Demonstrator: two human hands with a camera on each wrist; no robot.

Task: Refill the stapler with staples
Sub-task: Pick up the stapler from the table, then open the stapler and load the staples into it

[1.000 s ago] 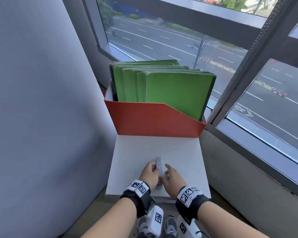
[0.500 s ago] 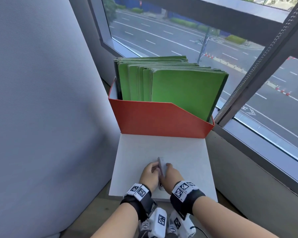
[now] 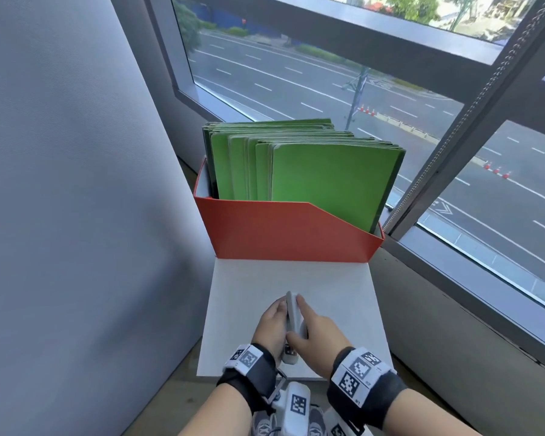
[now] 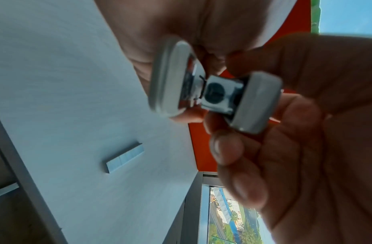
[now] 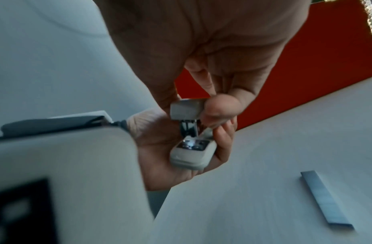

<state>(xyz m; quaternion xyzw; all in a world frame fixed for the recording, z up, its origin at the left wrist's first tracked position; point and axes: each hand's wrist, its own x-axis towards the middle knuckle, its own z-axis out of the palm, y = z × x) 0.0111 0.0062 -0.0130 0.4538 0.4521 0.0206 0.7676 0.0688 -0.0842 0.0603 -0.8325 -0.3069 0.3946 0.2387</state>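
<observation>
A small grey stapler is held just above the white board, and its top cover is swung apart from its base. My left hand cups the base with its fingers curled round it. My right hand pinches the top cover between thumb and fingers. A strip of staples lies loose on the board to the right of the hands, also in the left wrist view as the strip. My hands hide it in the head view.
A red file box packed with green folders stands at the board's far edge. A grey fabric panel rises on the left. A window sill and glass run along the right. Shoes show below the board's near edge.
Both hands keep hold of the stapler and have closed in tighter around it. The right thumb now lies across its near end.
</observation>
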